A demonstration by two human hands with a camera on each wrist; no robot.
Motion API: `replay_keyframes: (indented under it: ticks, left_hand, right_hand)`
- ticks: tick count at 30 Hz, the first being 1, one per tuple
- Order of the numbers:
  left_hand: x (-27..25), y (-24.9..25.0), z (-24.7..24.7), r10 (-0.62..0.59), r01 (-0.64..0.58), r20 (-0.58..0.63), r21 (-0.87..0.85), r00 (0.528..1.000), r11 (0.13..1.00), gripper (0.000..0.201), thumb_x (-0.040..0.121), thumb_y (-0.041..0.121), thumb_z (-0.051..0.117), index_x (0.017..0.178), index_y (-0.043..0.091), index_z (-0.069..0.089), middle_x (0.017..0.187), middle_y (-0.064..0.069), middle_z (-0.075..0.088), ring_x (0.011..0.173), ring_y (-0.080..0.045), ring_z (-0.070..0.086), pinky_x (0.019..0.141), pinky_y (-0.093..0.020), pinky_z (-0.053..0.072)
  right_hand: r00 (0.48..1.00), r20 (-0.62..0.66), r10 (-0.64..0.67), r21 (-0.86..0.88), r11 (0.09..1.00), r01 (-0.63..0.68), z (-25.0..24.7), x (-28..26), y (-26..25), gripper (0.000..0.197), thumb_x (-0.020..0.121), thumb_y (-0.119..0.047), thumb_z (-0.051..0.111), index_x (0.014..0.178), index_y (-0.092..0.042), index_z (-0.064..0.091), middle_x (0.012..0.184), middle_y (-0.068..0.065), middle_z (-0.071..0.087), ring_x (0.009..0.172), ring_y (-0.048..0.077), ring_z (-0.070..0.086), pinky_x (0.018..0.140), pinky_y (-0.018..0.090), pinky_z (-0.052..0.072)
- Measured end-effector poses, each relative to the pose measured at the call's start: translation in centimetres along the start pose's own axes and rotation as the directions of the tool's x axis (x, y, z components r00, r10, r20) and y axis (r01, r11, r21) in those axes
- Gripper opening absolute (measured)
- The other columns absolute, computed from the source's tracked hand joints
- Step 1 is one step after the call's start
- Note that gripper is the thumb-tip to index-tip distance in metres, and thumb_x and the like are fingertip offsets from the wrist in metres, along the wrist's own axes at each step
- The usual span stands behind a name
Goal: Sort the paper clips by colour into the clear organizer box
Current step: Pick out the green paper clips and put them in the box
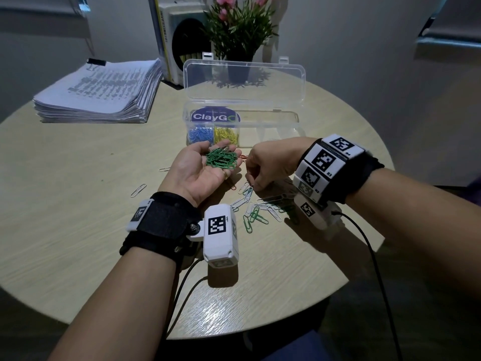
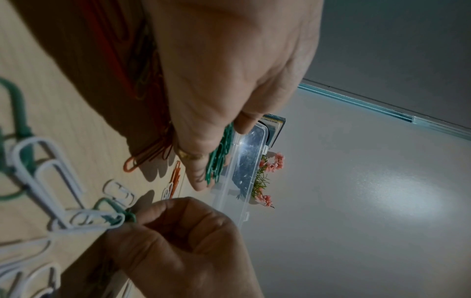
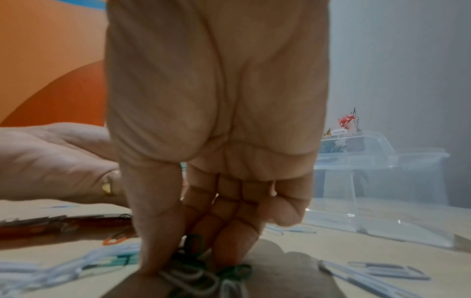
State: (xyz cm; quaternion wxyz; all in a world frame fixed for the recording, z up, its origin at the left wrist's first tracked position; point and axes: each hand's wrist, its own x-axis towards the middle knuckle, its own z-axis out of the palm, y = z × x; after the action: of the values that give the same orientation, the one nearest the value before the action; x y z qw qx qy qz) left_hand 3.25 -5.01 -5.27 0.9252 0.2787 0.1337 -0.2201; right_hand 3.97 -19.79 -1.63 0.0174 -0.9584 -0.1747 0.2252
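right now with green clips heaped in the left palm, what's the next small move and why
Probably lift the green clip that the right hand pinches on the table and drop it onto the green heap in the upturned left hand; loose greens remain.

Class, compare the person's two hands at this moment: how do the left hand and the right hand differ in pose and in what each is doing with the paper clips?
The left hand lies palm up, cupping a heap of green clips; the right hand faces down, fingers curled.
The left hand is raised near the organizer box; the right hand reaches down to the loose clips on the table, pinching a green clip.
Both wear wrist cameras.
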Motion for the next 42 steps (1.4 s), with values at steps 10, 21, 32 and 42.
replay_keyframes:
  ticks: [10, 21, 32, 42]
  left_hand:
    - [0.0, 0.0, -0.1, 0.017, -0.017, -0.017, 0.014, 1.000, 1.000, 0.040, 0.101, 0.020, 0.027, 0.098, -0.007, 0.056, 0.095, -0.023, 0.057, 0.088, -0.032, 0.057, 0.088, -0.043, 0.045]
    - [0.2, 0.1, -0.3, 0.016, -0.016, -0.014, 0.020, 1.000, 1.000, 0.038, 0.101, 0.020, 0.027, 0.096, -0.006, 0.055, 0.090, -0.021, 0.057, 0.084, -0.030, 0.056, 0.091, -0.042, 0.044]
    - [0.4, -0.4, -0.4, -0.037, 0.039, 0.062, -0.030, 0.997, 0.999, 0.030, 0.100, 0.018, 0.030, 0.118, 0.000, 0.046, 0.120, -0.019, 0.050, 0.126, -0.030, 0.046, 0.095, -0.049, 0.043]
    - [0.2, -0.4, 0.0, -0.002, 0.002, 0.023, 0.038, 1.000, 0.999, 0.039, 0.102, 0.017, 0.025, 0.095, -0.005, 0.056, 0.092, -0.022, 0.058, 0.087, -0.032, 0.057, 0.082, -0.043, 0.047]
  right_hand:
    - [0.998, -0.038, -0.052, 0.076, 0.996, 0.055, -0.1, -0.2, -0.3, 0.011, 0.077, -0.018, 0.076, 0.087, -0.018, 0.070, 0.081, -0.003, 0.067, 0.075, 0.013, 0.059, 0.071, 0.027, 0.049]
    - [0.996, -0.088, 0.011, 0.008, 1.000, -0.010, -0.2, -0.2, -0.1, 0.020, 0.082, -0.022, 0.063, 0.063, -0.022, 0.056, 0.062, -0.006, 0.054, 0.063, 0.015, 0.050, 0.057, 0.025, 0.041]
    - [0.952, -0.298, -0.069, 0.320, 0.932, 0.168, -4.2, 0.1, -1.2, 0.026, 0.081, -0.006, 0.073, 0.106, -0.007, 0.068, 0.080, -0.001, 0.067, 0.070, 0.011, 0.065, 0.063, 0.017, 0.055]
    - [0.942, -0.310, 0.130, 0.397, 0.918, 0.004, -3.0, -0.1, 1.1, 0.011, 0.082, 0.001, 0.069, 0.091, -0.004, 0.071, 0.068, 0.002, 0.066, 0.058, 0.011, 0.064, 0.064, 0.021, 0.058]
